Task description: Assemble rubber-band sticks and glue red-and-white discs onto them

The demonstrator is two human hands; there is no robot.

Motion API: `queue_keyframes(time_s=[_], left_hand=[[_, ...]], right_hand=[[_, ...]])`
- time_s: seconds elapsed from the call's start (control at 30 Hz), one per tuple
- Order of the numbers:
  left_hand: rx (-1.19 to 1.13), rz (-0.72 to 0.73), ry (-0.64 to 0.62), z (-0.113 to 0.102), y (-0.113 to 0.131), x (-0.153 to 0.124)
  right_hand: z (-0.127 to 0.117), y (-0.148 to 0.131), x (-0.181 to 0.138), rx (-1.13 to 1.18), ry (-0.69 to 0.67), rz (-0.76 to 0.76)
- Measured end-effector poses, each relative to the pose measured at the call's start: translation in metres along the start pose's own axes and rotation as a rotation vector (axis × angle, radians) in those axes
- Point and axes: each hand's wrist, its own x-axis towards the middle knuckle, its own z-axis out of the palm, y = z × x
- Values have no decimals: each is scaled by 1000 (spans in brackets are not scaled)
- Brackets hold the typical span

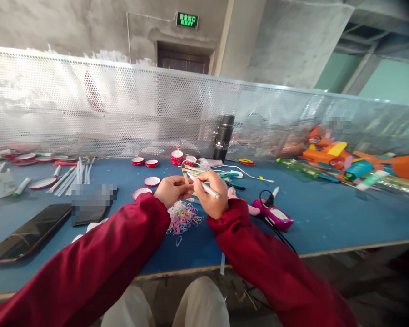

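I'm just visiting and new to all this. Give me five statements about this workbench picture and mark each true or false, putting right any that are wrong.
1. The left hand pinches a thin strip. True.
2. The right hand holds a white pen-like tool. True.
3. The black bottle is lying flat. False: it stands upright near the perforated screen.
4. Small coloured loops lie heaped on the blue table. True.
5. The exit sign has red lettering. False: its lettering is green.
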Motion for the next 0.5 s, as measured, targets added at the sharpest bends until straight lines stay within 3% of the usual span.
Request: queue_keyframes(time_s=[0.5], left_hand=[[2, 26, -11, -2, -3, 1]], right_hand=[[1, 0, 0, -4, 11, -33]])
